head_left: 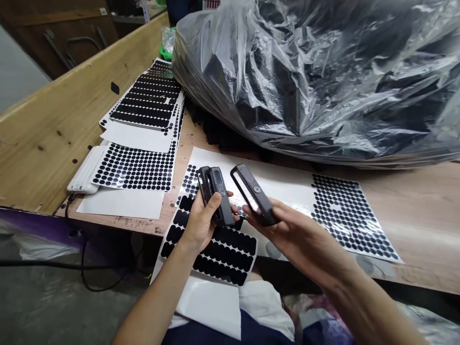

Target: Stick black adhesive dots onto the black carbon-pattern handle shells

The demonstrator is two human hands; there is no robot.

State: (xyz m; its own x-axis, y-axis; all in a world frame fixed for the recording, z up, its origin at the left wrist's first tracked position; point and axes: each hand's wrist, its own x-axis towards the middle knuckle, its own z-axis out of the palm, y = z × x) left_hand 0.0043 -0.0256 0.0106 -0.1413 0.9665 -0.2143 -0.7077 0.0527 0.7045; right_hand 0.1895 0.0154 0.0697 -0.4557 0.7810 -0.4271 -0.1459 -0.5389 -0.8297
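One large bag of thin, crinkled clear plastic bulges over dark contents on the wood-grain table. Just in front of the bag, the left hand is wrapped around black cases, slim and rectangular with a carbon-like weave; they seem to be two, though their overlap makes the count uncertain. Beside them, also in front of the bag, the right hand grips one similar black case by its near end, tilted. Below the left hand, farther from the bag, lies one sheet of scalloped black strips. One glossy sheet of round black dots lies before the bag's right half. Left of the bag, one wooden board carries one loose, rounded black sticker.
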